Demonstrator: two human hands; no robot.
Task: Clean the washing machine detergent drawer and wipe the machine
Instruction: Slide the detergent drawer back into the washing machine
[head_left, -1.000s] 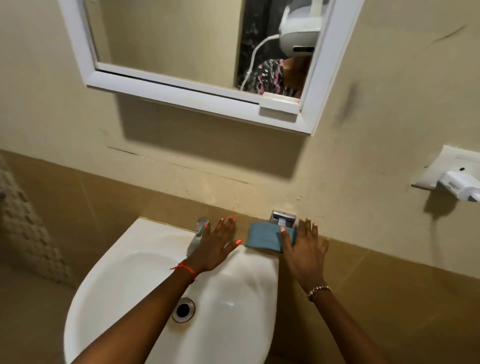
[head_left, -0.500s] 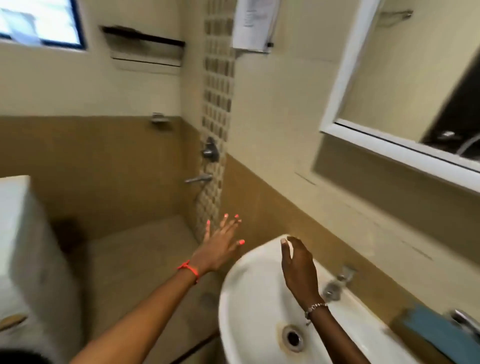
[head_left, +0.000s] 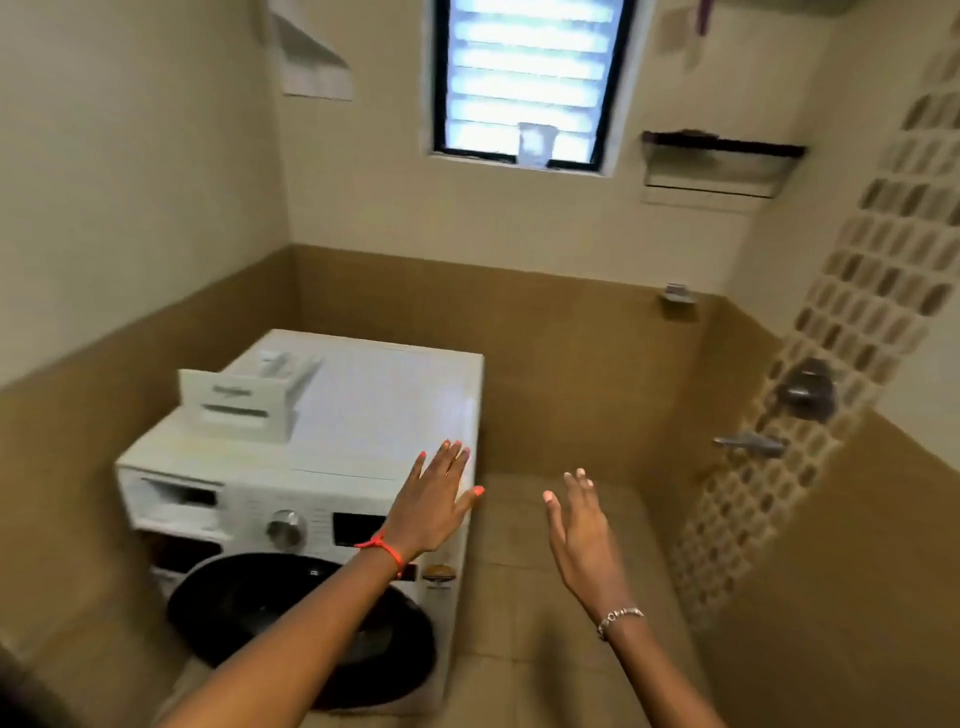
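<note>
White washing machine (head_left: 332, 467) at left near the wall, detergent drawer (head_left: 244, 402) lying on its top at far left, left hand (head_left: 434, 506) and right hand (head_left: 579, 535) both spread wide, holding nothing.

head view, high, angled down, facing washing machine (head_left: 311, 467), window wall beyond

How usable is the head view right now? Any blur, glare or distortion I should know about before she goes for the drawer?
Head view: soft with motion blur, so the lettering on the detergent drawer is unreadable; the window is blown out white; a pale sheen lies on the washing machine top; wide-angle bending curves the walls; both the left hand and right hand are open and empty.
</note>
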